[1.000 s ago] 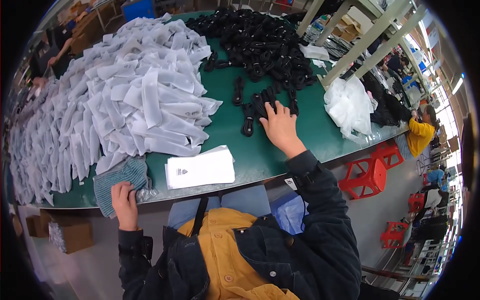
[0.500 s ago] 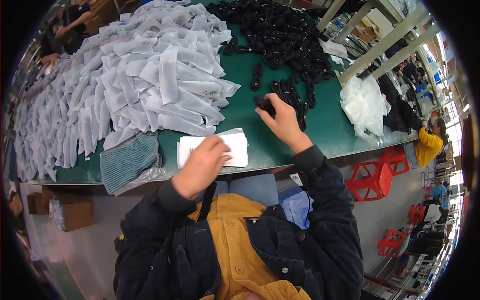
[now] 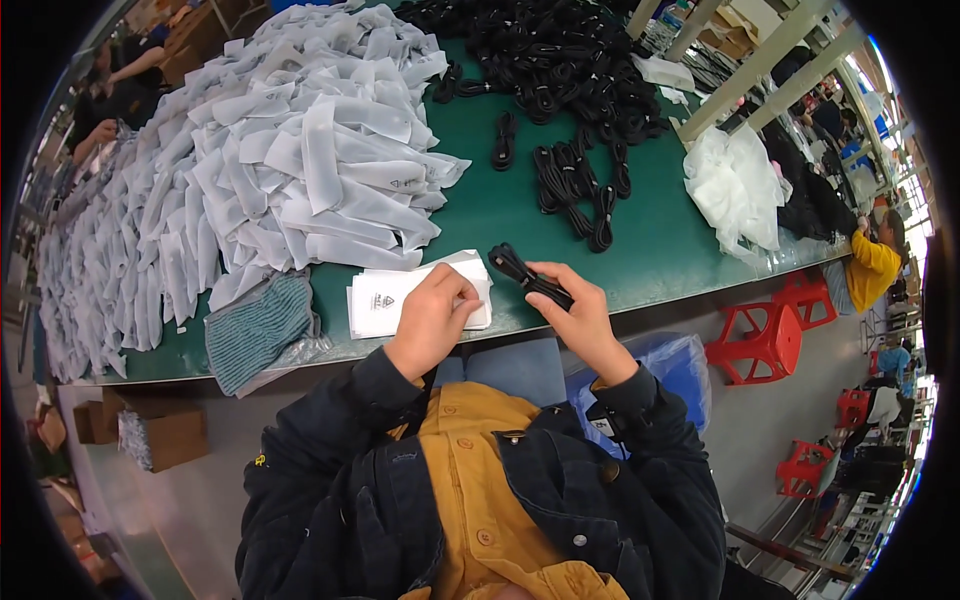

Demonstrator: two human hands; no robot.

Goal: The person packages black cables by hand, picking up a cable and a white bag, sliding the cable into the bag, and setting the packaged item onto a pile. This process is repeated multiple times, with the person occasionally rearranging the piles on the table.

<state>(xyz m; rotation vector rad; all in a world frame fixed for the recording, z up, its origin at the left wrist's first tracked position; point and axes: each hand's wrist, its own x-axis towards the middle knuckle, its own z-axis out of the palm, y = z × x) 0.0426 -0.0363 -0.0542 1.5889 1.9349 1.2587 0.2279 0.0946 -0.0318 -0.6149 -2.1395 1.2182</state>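
My right hand (image 3: 576, 310) holds a coiled black cable bundle (image 3: 528, 276) just above the near edge of the green table (image 3: 650, 250). My left hand (image 3: 432, 318) rests on a small stack of flat white bags (image 3: 385, 295) and pinches the top one at its right end. The two hands are close together, with the cable beside the bag stack. More black cable bundles (image 3: 575, 185) lie loose farther out, in front of a big heap of cables (image 3: 545, 50).
A large mound of filled white bags (image 3: 250, 160) covers the table's left half. A grey-green cloth (image 3: 258, 328) lies at the near left edge, a clump of clear plastic (image 3: 735, 185) at the right. Red stools (image 3: 765, 340), cardboard boxes (image 3: 160, 440) and other people surround the table.
My right hand picked a cable bundle off the table and drew it back toward me. My left hand left the grey-green cloth and moved right onto the stack of white bags.
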